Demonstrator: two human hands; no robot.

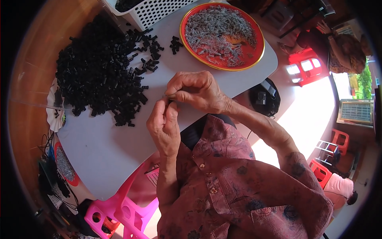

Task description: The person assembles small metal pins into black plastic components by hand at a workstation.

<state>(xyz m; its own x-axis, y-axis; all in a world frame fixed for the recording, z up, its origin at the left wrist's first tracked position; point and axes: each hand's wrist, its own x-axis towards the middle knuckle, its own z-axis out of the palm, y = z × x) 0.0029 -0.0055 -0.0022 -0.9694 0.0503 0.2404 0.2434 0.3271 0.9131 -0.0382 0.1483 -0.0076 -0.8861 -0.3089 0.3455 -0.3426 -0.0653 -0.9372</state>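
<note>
Just above the near edge of the table, my two hands meet with fingertips nearly touching. My left hand [164, 125] is closed in a pinch, and a dark bit of a small black plastic part [170, 100] shows between its thumb and finger. Thumb and forefinger of my right hand [201, 91] press together right above it; whatever they pinch is too small and hidden to name. Left of the hands lies a big heap of short black tubular plastic parts [99, 67]. Beyond the right hand, a round red tray [254, 53] with a gold rim bears many small metal springs [217, 28].
A white perforated basket [153, 14] stands behind the heap on the grey-white table [107, 159]. A pink plastic stool [131, 213] is below left, and a black bag [264, 97] lies right of the table. Other people [338, 187] sit to the right, near red chairs.
</note>
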